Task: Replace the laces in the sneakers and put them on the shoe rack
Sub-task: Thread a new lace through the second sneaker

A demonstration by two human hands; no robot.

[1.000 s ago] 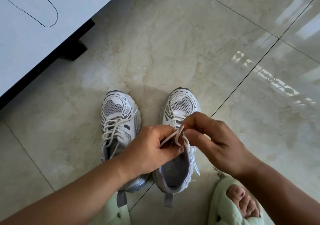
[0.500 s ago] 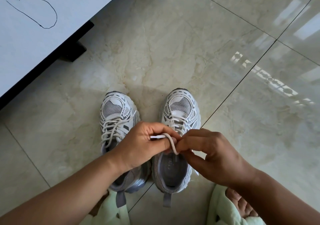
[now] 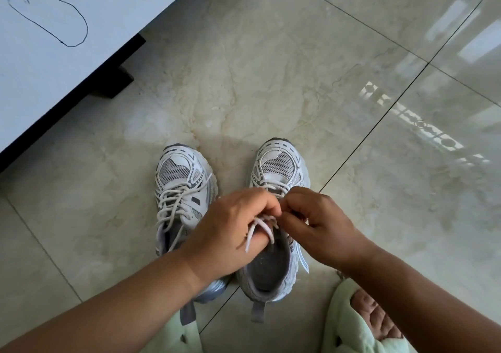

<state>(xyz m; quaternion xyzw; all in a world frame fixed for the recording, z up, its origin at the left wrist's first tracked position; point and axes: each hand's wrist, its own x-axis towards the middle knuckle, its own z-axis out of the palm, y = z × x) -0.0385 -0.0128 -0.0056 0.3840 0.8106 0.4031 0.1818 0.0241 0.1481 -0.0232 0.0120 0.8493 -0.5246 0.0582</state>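
A person's left hand [image 3: 233, 225] and right hand [image 3: 317, 225] meet over the throat of the right-hand sneaker [image 3: 273, 217], both with fingers curled and pinching the pale lace [image 3: 260, 229] as a knot or bow is worked. Two loose strands cross the left thumb side and trail toward the shoe's open collar. The lace is soft, limp cord that will flop and slide through the fingers unless pinched near its crossing; the stiff tips are the likely place to hold for threading, and the loops for tightening.

The sneaker itself looks light, with a mesh toe, padded collar and firm sole; it could be lifted by the heel tab or the collar rim. It stands flat on the tiled floor [image 3: 271, 67], its long axis running away from the person, toe pointing up the picture and heel nearest the body.

Just beside it, on the left, stands the other sneaker [image 3: 184, 187], parallel and pointing the same way, already laced, its loops lying loose across the tongue; the left wrist covers its heel.

Green slippers [image 3: 344, 323] on the person's feet flank the heels. A white surface [image 3: 81, 62] with a pen outline drawn on it fills the upper left corner, well apart from the shoes. No shoe rack can be identified with certainty.
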